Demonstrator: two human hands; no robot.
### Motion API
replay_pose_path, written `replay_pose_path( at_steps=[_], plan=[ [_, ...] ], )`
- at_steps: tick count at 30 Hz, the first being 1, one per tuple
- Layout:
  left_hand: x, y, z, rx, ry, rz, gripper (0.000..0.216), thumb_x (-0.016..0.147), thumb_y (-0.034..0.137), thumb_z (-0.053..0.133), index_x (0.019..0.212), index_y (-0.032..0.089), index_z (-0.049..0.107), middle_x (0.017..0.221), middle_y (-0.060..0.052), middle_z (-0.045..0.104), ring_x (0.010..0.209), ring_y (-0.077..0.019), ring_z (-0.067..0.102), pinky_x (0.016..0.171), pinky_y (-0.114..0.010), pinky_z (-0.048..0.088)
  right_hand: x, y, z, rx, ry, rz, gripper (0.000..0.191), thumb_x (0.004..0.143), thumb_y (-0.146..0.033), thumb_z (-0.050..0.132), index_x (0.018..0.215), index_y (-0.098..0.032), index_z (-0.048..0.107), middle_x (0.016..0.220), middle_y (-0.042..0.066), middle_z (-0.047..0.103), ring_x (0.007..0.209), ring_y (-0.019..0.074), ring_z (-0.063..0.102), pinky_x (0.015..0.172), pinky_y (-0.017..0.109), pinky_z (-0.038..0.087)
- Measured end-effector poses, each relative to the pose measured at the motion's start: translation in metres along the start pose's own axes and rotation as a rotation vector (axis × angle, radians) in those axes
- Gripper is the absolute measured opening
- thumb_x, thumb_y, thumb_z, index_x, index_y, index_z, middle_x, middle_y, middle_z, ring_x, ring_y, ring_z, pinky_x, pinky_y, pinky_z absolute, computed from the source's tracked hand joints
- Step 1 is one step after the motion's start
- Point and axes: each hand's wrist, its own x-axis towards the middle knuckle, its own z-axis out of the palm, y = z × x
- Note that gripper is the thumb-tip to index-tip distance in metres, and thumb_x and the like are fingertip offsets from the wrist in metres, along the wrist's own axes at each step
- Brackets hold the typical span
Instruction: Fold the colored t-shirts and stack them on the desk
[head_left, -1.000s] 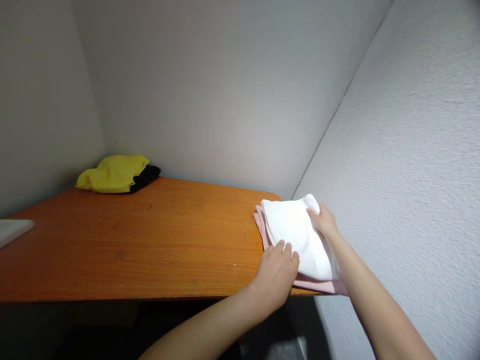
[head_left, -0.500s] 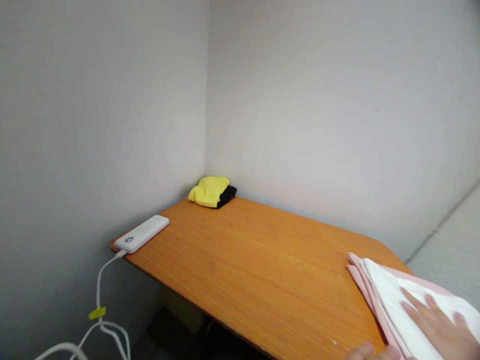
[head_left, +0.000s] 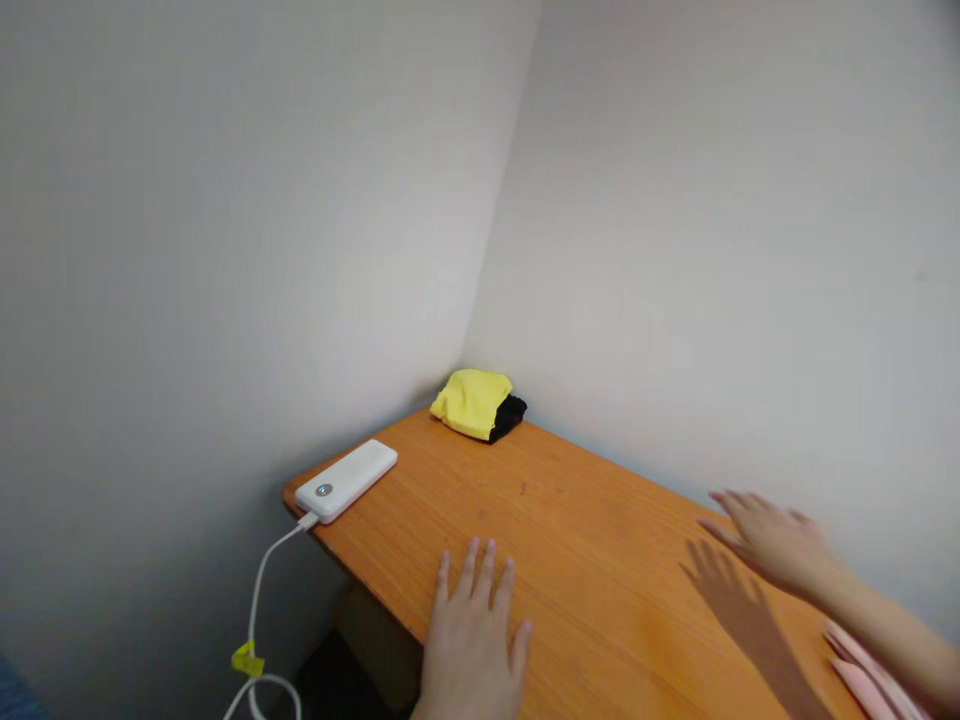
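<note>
My left hand (head_left: pixel 474 640) is spread over the near left part of the wooden table (head_left: pixel 570 560), palm down and holding nothing; whether it touches the surface I cannot tell. Toward the table's far right side, my right hand (head_left: pixel 772 540) hovers with fingers stretched out and casts a shadow on the wood. Nothing is in it. Below the right forearm, at the right edge, part of a folded pink cloth (head_left: pixel 870 680) shows; the rest is out of view.
In the far corner lies a folded yellow and black cloth (head_left: pixel 472 402). A white power bank (head_left: pixel 349 478) sits at the left edge, with a white cable (head_left: pixel 259 590) hanging down from it. Grey walls (head_left: pixel 675 250) stand behind and to the left.
My right hand has left the folded pink and white cloth and risen over the table. My left hand has moved left onto the view's middle. The camera has turned left and tilted.
</note>
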Motion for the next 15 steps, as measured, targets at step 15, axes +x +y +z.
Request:
replay_pose_path(
  at_steps=[15],
  plan=[
    [-0.002,-0.015,0.019,-0.142,0.016,0.003,0.062,0.090,0.049,0.043,0.145,0.022,0.041,0.156,-0.011,0.023,0.145,-0.0353,0.017,0.116,-0.066,0.013,0.146,-0.349,0.093,0.114,0.004,-0.358,0.032,0.088,-0.009,0.038,0.114,-0.012,0.057,0.116,0.020,0.061,0.119,0.0315,0.047,0.103,0.048,0.025]
  ],
)
